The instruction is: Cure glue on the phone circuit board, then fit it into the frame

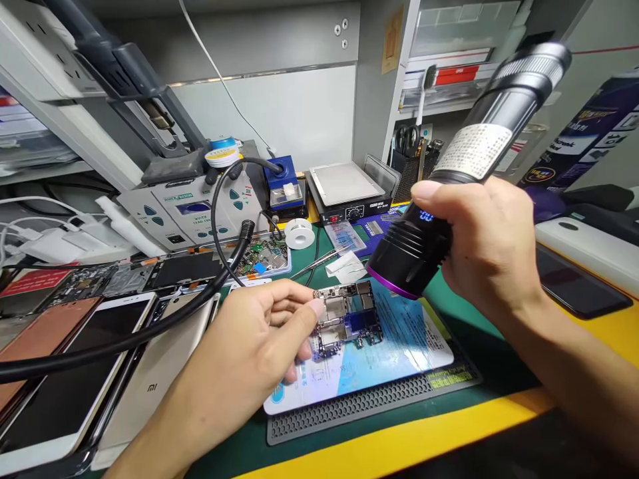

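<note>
"One thing up close is the right hand point(492, 249), at the right of the frame. Is it full?"

"Yes. Its fingers are curled tight around a fat black flashlight point(414, 249). The wide end has a purple ring and tips down to the middle. The other end sticks up to the upper right."

"And the left hand point(259, 332)?"

"It comes in from the bottom left. Its thumb and fingers are pinched on the side of a circuit board point(362, 322)."

"Where is that board?"

"Just below the middle of the frame, below the flashlight and apart from it. It has a dark blue patch."

"What is under the board?"

"A shiny blue and white sheet point(399, 359). I can't tell if the board touches it. The sheet lies on a gray mat point(349, 412) full of little holes, and that is on the green and yellow table point(309, 459)."

"What about the lower left?"

"A gold phone point(160, 379) lies beside a phone with white edges point(90, 366). A black hose point(124, 342) bends over them."

"And farther off?"

"Past the board are tweezers point(319, 263). Then comes a white spool point(299, 234), with a clear case point(264, 256) of board bits just beside it, to the left."

"What's at the back?"

"A flat metal plate point(344, 183) on a black box, a bit above the middle. A white machine point(192, 209) with green buttons stands left of it."
</note>
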`<action>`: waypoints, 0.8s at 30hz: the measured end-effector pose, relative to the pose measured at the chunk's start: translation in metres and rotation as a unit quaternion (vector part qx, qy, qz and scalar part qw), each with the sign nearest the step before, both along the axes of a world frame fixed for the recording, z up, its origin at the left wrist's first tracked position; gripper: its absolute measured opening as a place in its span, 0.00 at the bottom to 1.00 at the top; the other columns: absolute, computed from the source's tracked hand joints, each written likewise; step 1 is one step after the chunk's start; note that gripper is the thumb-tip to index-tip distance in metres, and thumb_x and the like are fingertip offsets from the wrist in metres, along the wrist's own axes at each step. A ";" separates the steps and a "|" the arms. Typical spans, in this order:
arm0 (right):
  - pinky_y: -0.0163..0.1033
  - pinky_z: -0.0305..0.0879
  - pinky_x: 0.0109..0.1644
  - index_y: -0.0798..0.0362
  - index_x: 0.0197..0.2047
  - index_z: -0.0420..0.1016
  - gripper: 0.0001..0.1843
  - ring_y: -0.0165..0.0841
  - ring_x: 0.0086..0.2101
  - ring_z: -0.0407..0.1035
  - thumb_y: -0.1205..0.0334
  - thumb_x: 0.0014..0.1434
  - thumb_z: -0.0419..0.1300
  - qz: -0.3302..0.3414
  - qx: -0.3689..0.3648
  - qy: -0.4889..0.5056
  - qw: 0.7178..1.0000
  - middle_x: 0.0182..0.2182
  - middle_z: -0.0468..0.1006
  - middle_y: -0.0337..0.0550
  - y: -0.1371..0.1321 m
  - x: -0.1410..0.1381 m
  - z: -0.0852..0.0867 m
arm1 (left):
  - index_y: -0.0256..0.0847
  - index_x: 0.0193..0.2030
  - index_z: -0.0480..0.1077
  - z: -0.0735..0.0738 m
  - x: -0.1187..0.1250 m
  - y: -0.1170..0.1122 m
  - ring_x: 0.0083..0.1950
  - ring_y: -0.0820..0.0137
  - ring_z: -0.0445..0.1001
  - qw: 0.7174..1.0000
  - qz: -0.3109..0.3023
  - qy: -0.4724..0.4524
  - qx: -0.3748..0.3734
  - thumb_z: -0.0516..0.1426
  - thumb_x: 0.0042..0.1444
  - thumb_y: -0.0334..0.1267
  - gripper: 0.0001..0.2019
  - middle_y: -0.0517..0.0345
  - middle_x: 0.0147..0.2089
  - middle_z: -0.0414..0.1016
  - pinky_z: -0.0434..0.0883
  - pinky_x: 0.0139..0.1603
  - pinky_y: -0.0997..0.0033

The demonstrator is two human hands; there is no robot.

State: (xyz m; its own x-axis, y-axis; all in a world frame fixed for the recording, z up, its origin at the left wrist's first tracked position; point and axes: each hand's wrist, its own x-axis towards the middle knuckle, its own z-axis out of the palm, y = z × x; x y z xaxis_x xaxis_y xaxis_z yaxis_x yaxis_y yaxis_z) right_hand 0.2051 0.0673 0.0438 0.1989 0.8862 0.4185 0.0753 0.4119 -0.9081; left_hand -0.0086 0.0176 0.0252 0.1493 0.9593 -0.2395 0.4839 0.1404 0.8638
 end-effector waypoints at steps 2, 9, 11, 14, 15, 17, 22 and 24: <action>0.34 0.49 0.24 0.51 0.20 0.61 0.16 0.24 0.23 0.54 0.60 0.54 0.62 -0.017 0.039 -0.020 0.999 0.20 0.59 0.32 0.003 -0.001 -0.003 | 0.40 0.42 0.73 -0.001 -0.002 0.000 0.17 0.74 0.70 1.000 0.002 0.007 -0.007 0.60 0.58 0.54 0.18 0.62 0.21 0.73 0.65 0.16 0.80; 0.35 0.46 0.24 0.52 0.18 0.59 0.19 0.23 0.21 0.51 0.59 0.54 0.63 -0.030 0.054 -0.023 0.998 0.19 0.57 0.32 0.009 0.000 -0.010 | 0.39 0.48 0.70 -0.002 -0.002 0.002 0.16 0.75 0.69 1.000 0.020 -0.007 -0.011 0.62 0.56 0.53 0.21 0.65 0.21 0.71 0.67 0.14 0.81; 0.35 0.45 0.24 0.52 0.18 0.59 0.19 0.23 0.20 0.51 0.59 0.55 0.62 -0.027 0.044 -0.035 0.998 0.18 0.57 0.32 0.007 0.000 -0.008 | 0.38 0.49 0.69 -0.002 0.000 0.002 0.16 0.75 0.69 1.000 0.019 -0.018 -0.001 0.63 0.56 0.51 0.22 0.66 0.22 0.71 0.68 0.14 0.80; 0.34 0.45 0.24 0.52 0.18 0.58 0.20 0.23 0.20 0.51 0.58 0.56 0.61 -0.021 0.030 -0.052 0.998 0.17 0.57 0.31 0.005 0.000 -0.007 | 0.38 0.53 0.68 -0.001 0.000 0.001 0.16 0.75 0.68 0.999 0.021 -0.031 0.001 0.62 0.56 0.50 0.24 0.65 0.23 0.71 0.68 0.13 0.79; 0.34 0.45 0.24 0.52 0.18 0.58 0.20 0.23 0.20 0.52 0.58 0.57 0.60 -0.019 0.027 -0.057 0.998 0.17 0.57 0.31 0.005 0.000 -0.007 | 0.38 0.54 0.68 -0.001 -0.001 0.001 0.16 0.75 0.68 0.999 0.019 -0.035 -0.002 0.62 0.56 0.50 0.24 0.65 0.24 0.71 0.68 0.12 0.79; 0.34 0.45 0.25 0.52 0.19 0.58 0.19 0.23 0.21 0.52 0.59 0.57 0.60 -0.021 0.032 -0.061 0.997 0.18 0.57 0.32 0.006 -0.001 -0.007 | 0.39 0.54 0.68 -0.002 -0.003 0.001 0.18 0.75 0.68 0.999 0.009 -0.041 -0.010 0.62 0.57 0.50 0.24 0.65 0.25 0.71 0.68 0.13 0.80; 0.35 0.47 0.25 0.52 0.20 0.59 0.19 0.24 0.23 0.52 0.60 0.57 0.62 -0.029 0.055 -0.057 0.996 0.20 0.58 0.32 0.007 -0.003 -0.011 | 0.43 0.56 0.68 -0.007 -0.012 0.001 0.27 0.74 0.72 0.998 -0.042 -0.035 0.013 0.64 0.56 0.49 0.24 0.58 0.36 0.76 0.71 0.18 0.80; 0.34 0.49 0.26 0.52 0.21 0.61 0.17 0.24 0.23 0.54 0.62 0.57 0.61 -0.025 0.059 -0.070 0.995 0.20 0.60 0.32 0.005 -0.003 -0.010 | 0.45 0.56 0.68 -0.010 -0.014 -0.001 0.29 0.72 0.74 0.997 -0.060 -0.002 0.039 0.65 0.55 0.49 0.25 0.56 0.39 0.76 0.72 0.20 0.79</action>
State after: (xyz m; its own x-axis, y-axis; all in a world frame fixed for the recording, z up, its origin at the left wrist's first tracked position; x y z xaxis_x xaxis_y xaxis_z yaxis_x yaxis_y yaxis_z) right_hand 0.2017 0.0727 0.0335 0.1746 0.8195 0.5459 0.2216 0.5075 -0.8327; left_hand -0.0230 0.0168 0.0151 0.2641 0.9504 -0.1644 0.4899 0.0146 0.8717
